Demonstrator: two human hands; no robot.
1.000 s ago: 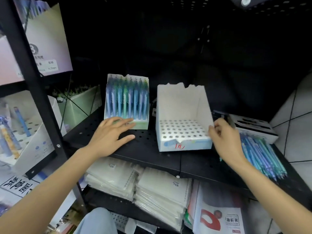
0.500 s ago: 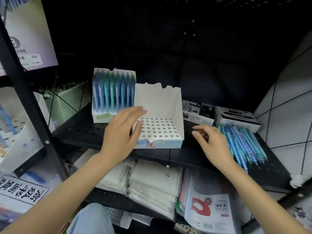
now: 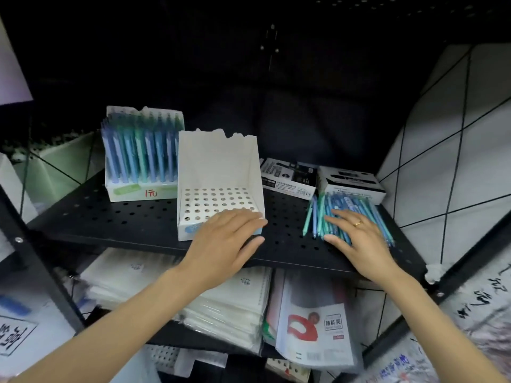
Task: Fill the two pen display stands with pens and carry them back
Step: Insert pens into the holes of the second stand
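I see the left hand lying flat, fingers together, on the front corner of the empty white cardboard stand. The right hand presses spread fingers on loose blue-green pens on the black perforated shelf.

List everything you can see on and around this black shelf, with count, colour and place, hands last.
Filled white cardboard pen stand: one, blue and green pens, shelf back left.
Empty white cardboard pen stand: one, shelf centre.
Loose pile of blue and teal pens: one, shelf right.
Black-and-white marker boxes: two, behind the pile.
Black perforated metal shelf: one.
Clear-wrapped white notebooks: a stack, below.
Left hand: flat on the empty stand's front.
Right hand: ringed, fingers spread on the pile.
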